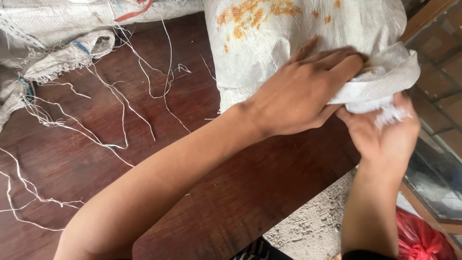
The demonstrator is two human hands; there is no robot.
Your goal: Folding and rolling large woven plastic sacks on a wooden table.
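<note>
1. The left hand (301, 91) is lying flat across the lower end of a white woven sack (288, 43), fingers stretched out and pressing on the cloth, thumb tucking under the folded corner.
2. The right hand (385, 132) is clenching around that same corner from below — its fingers are closing on a frayed tuft of white fibre.
3. The sack, stained orange near its top, is resting on the dark wooden table (144, 154), its end hanging over the table's right edge.
4. That edge is running diagonally from the hands down toward the bottom of the view; beyond it, rough concrete (313, 226) and a red plastic bag (418, 238) are showing.
5. More woven sacks (53, 53) are crowding the far left corner, with loose white threads (120, 101) trailing across the boards.
6. Between the threads and the left forearm, bare wood is lying open — the widest free stretch.
</note>
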